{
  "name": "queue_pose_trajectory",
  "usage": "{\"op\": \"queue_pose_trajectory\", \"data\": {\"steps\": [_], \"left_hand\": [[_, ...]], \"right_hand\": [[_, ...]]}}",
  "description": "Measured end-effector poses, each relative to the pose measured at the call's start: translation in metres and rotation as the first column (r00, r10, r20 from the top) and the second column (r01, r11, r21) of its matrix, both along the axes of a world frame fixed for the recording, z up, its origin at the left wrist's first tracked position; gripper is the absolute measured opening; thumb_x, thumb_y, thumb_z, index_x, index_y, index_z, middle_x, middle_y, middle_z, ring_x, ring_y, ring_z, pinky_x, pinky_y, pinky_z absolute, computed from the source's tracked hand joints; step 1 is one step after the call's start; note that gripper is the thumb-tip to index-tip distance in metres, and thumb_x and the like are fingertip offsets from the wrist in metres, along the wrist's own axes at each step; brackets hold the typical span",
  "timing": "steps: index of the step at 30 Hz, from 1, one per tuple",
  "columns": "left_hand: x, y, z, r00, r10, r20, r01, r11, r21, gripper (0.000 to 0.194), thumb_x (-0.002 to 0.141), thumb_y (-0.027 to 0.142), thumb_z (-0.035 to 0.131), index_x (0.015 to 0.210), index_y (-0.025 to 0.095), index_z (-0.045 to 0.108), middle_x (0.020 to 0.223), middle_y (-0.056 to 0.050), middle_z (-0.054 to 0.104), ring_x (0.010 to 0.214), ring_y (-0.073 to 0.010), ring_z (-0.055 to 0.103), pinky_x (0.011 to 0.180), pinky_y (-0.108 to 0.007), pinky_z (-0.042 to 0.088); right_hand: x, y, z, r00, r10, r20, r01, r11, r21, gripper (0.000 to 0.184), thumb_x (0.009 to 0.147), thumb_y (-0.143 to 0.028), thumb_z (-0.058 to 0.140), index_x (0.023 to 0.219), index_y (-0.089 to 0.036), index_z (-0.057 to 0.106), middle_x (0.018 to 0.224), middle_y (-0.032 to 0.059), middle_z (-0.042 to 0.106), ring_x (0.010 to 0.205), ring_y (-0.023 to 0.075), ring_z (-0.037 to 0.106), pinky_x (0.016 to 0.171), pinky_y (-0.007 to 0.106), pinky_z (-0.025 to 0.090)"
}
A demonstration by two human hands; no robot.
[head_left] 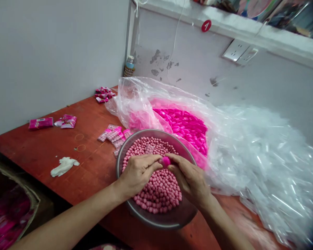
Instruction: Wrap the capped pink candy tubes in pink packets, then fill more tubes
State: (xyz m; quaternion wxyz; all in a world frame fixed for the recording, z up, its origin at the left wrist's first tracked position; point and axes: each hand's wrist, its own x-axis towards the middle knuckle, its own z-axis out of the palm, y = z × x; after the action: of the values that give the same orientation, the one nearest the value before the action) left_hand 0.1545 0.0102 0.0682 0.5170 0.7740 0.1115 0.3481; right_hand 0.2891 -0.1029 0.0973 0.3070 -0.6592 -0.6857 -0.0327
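Observation:
Over a grey bowl (125, 147) of pink beads (159, 194), my two hands meet at a small clear container (161, 160) with a bright pink cap (166, 161). My left hand (137, 175) pinches the container, most of which its fingers hide. From the other side, my right hand (189, 177) has thumb and fingertips closed on the cap. Whether the cap is fully seated cannot be made out. Another clear container (149, 149) lies on the beads behind my left hand. Several filled containers with pink caps (114, 135) lie left of the bowl.
Behind the bowl, a clear plastic bag (135, 90) holds many pink caps (185, 128). Clear plastic containers (266, 159) are heaped at right. Pink packets (41, 123) and a white crumpled piece (64, 166) lie on the red table (91, 173). A cardboard box (39, 205) stands lower left.

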Motion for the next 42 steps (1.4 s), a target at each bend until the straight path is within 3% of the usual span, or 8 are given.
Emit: {"op": "queue_pose_trajectory", "data": {"steps": [11,14,17,19,21,25,32,42], "left_hand": [[-0.004,-0.002,-0.008,0.995,-0.045,-0.093,0.061,0.981,0.184,0.023,0.083,0.023,0.048,0.096,0.02,0.066,0.085,-0.007,0.069,0.082,-0.019,0.063,0.079,-0.029,0.046],[-0.002,-0.002,-0.005,0.997,-0.024,-0.079,0.032,0.995,0.098,0.022,0.082,0.024,0.049,0.092,0.019,0.068,0.081,-0.007,0.068,0.081,-0.019,0.062,0.079,-0.03,0.046],[0.0,0.001,-0.003,0.999,-0.033,-0.034,0.029,0.992,-0.123,0.023,0.082,0.026,0.049,0.093,0.019,0.068,0.083,-0.005,0.068,0.081,-0.0179,0.062,0.076,-0.028,0.047],[0.001,0.005,-0.003,0.999,-0.05,0.003,0.048,0.946,-0.32,0.025,0.081,0.028,0.051,0.098,0.018,0.067,0.088,-0.004,0.068,0.08,-0.0178,0.061,0.071,-0.027,0.049],[0.001,0.009,-0.004,0.998,-0.048,0.035,0.059,0.885,-0.461,0.029,0.08,0.031,0.053,0.103,0.017,0.065,0.092,-0.004,0.068,0.08,-0.0182,0.061,0.067,-0.026,0.05],[-0.001,0.011,-0.006,0.995,-0.055,0.079,0.087,0.875,-0.477,0.027,0.078,0.031,0.056,0.1,0.018,0.067,0.091,-0.004,0.068,0.085,-0.0191,0.06,0.074,-0.028,0.048],[-0.004,0.004,0.0,0.996,-0.047,0.074,0.054,0.994,-0.097,0.019,0.079,0.026,0.056,0.092,0.022,0.07,0.086,-0.004,0.068,0.085,-0.0186,0.058,0.08,-0.03,0.043],[-0.008,0.004,-0.003,0.997,0.063,-0.034,-0.057,0.987,0.151,0.024,0.082,0.025,0.051,0.1,0.025,0.067,0.082,-0.003,0.069,0.073,-0.0167,0.057,0.071,-0.028,0.043]], "right_hand": [[0.002,-0.015,-0.017,0.937,0.057,0.345,-0.051,0.998,-0.026,0.05,0.085,-0.013,0.046,0.133,-0.017,0.031,0.106,0.0128,0.064,0.087,0.023,0.063,0.074,0.036,0.052],[0.002,-0.009,-0.016,0.969,0.059,0.24,-0.051,0.998,-0.037,0.042,0.085,-0.014,0.046,0.127,-0.017,0.042,0.107,0.0122,0.064,0.087,0.0227,0.063,0.076,0.036,0.051],[-0.002,0.002,-0.005,0.992,-0.005,-0.126,-0.002,0.999,-0.054,0.033,0.085,-0.019,0.049,0.117,-0.021,0.052,0.11,0.0096,0.063,0.097,0.0217,0.06,0.083,0.036,0.05],[-0.004,0.004,0.003,0.875,-0.057,-0.481,0.003,0.994,-0.112,0.035,0.082,-0.026,0.054,0.117,-0.023,0.051,0.115,0.0084,0.06,0.102,0.0224,0.058,0.085,0.038,0.049],[-0.004,0.001,0.007,0.632,-0.055,-0.773,-0.075,0.989,-0.131,0.044,0.079,-0.033,0.059,0.12,-0.025,0.047,0.119,0.0089,0.057,0.102,0.0242,0.058,0.085,0.041,0.049],[0.005,-0.008,0.002,0.265,-0.054,-0.963,-0.117,0.989,-0.088,0.046,0.074,-0.038,0.063,0.115,-0.024,0.049,0.111,0.0106,0.061,0.091,0.0236,0.063,0.084,0.043,0.048],[0.008,0.005,0.001,0.18,-0.18,-0.967,-0.179,0.961,-0.212,0.028,0.072,-0.035,0.067,0.096,-0.02,0.063,0.098,0.0063,0.065,0.082,0.0193,0.063,0.078,0.038,0.051],[0.0,0.021,0.008,0.062,-0.288,-0.955,-0.313,0.903,-0.293,0.02,0.068,-0.023,0.069,0.086,-0.014,0.069,0.078,0.007,0.069,0.078,0.0209,0.064,0.08,0.042,0.048]]}}
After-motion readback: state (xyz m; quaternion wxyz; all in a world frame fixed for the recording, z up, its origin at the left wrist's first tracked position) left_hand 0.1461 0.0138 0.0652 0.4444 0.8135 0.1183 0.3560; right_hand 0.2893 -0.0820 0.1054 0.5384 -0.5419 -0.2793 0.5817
